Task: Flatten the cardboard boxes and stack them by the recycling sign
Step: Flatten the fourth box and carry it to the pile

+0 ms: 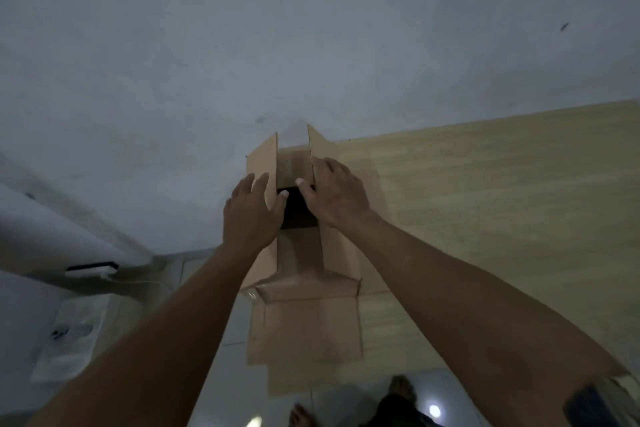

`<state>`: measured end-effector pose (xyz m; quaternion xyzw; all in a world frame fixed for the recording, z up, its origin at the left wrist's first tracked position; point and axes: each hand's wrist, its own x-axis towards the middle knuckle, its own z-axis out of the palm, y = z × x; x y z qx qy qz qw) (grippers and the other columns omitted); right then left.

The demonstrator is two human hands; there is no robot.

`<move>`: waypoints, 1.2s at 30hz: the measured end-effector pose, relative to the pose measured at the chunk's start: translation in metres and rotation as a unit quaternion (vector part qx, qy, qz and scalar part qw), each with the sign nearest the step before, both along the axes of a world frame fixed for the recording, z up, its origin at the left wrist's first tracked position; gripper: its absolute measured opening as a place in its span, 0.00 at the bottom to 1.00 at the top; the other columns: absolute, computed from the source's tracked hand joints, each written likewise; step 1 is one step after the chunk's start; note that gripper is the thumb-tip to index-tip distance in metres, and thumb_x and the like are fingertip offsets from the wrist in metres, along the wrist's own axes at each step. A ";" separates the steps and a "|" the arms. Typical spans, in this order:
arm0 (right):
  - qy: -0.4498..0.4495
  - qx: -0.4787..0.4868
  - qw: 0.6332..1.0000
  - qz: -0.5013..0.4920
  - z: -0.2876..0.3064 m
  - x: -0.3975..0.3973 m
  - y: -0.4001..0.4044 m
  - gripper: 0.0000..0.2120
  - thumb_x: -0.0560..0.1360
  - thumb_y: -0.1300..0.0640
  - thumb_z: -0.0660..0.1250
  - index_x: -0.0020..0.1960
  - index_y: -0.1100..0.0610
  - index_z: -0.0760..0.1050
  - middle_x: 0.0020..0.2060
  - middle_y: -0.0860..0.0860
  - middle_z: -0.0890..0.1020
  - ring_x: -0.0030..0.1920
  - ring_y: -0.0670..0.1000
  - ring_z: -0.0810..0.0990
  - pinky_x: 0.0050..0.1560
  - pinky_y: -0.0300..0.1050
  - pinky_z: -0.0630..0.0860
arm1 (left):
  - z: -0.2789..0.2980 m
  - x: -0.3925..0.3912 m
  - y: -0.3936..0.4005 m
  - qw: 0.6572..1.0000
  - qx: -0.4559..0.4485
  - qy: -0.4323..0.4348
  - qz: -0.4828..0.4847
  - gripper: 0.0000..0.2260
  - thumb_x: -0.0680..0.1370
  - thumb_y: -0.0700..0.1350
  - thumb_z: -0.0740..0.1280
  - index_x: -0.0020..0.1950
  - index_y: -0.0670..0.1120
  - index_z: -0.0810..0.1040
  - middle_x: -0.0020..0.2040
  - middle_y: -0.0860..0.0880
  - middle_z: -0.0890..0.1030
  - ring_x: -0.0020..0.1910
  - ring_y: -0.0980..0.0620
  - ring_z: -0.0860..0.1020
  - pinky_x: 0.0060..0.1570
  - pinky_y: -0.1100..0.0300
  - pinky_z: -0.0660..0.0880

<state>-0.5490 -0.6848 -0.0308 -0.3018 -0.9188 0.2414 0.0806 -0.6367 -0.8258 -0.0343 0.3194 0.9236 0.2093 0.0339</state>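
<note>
Cardboard box [304,253] long axis straight ahead at desk [502,201] left edge, left hand [251,215] and right hand [337,196] gripping opposite flaps.

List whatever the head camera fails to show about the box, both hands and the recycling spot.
- Recycling sign: nowhere in the head view, so the stacking spot is unknown.
- Cardboard box interior: a dark opening, too dim to tell whether it is empty.
- Left hand fingertips: hidden behind the left flap.
- Right hand palm: hidden under its own back on the right flap.
- Items on the clear bag at left: blurred.
</note>
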 end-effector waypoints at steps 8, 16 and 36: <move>-0.106 -0.082 0.988 -0.074 0.004 -0.010 -0.019 0.27 0.81 0.53 0.59 0.78 0.51 0.54 0.66 0.58 0.72 0.60 0.61 0.76 0.54 0.52 0.76 | -0.012 -0.024 0.013 0.992 -0.043 -0.115 -0.042 0.27 0.80 0.53 0.64 0.71 0.38 0.61 0.68 0.40 0.67 0.68 0.38 0.68 0.60 0.48 0.69; -0.141 -0.084 0.973 -0.161 0.022 0.011 0.028 0.34 0.78 0.59 0.65 0.79 0.58 0.53 0.67 0.60 0.71 0.62 0.59 0.75 0.52 0.47 0.73 | -0.013 -0.043 0.020 0.988 -0.046 -0.136 -0.063 0.11 0.79 0.49 0.63 0.50 0.43 0.64 0.49 0.45 0.68 0.45 0.43 0.72 0.39 0.53 0.66; -0.220 -0.232 0.924 -0.210 -0.093 -0.016 0.040 0.45 0.81 0.41 0.58 0.78 0.65 0.35 0.79 0.63 0.45 0.79 0.61 0.46 0.77 0.57 0.51 | -0.003 -0.073 -0.013 0.990 0.073 -0.116 0.032 0.12 0.82 0.43 0.59 0.64 0.46 0.76 0.53 0.52 0.79 0.47 0.53 0.77 0.42 0.66 0.69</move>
